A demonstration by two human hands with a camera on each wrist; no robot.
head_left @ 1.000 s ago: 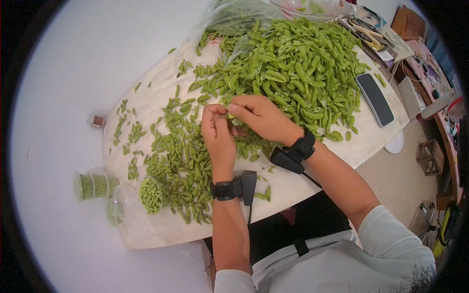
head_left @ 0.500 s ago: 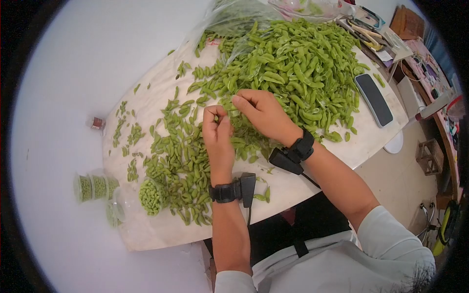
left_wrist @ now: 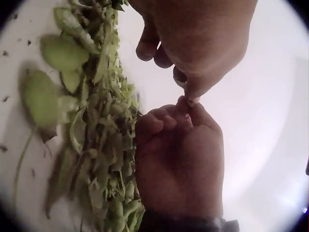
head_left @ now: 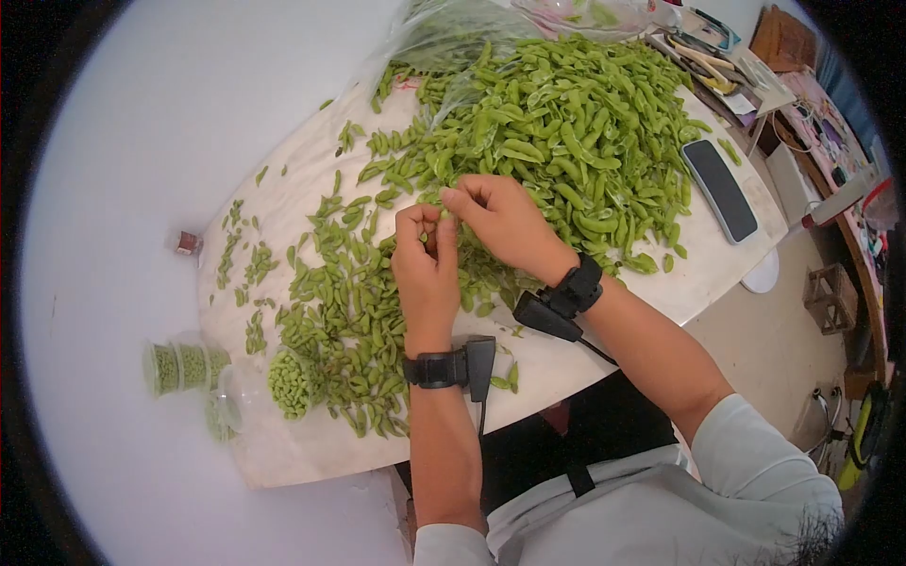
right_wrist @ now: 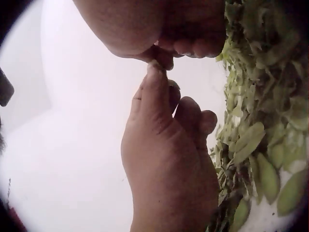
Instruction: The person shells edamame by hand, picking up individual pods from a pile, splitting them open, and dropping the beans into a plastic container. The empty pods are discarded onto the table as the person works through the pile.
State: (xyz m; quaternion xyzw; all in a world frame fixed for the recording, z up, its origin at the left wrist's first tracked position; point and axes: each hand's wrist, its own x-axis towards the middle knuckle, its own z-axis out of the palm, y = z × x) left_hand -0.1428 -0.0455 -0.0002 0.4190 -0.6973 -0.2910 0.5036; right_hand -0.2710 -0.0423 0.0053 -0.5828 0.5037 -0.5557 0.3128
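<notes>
Over the table, both hands meet fingertip to fingertip at a small green soybean pod (head_left: pixel 444 215). My left hand (head_left: pixel 427 278) pinches it between thumb and curled fingers. From the other side my right hand (head_left: pixel 517 228) grips at the same spot, thumb against the left fingertips, as the right wrist view also shows. Most of the pod is hidden by the fingers. Behind the right hand rises a big heap of soybean pods (head_left: pixel 585 132). Looser pods (head_left: pixel 340 274) are spread left of the left hand. A round tub (head_left: pixel 293 382) full of shelled beans stands near the left edge.
Lidded tubs of beans (head_left: pixel 162 368) and a clear empty tub (head_left: pixel 231 391) are by the wall on the left. A phone (head_left: pixel 720 191) lies right of the heap. A clear plastic bag (head_left: pixel 444 47) drapes over its back. Tools (head_left: pixel 708 66) lie at the back right.
The right hand drew slightly away from the left half a second ago and now meets it again. A green bit shows at the left fingertips. The piles look unchanged.
</notes>
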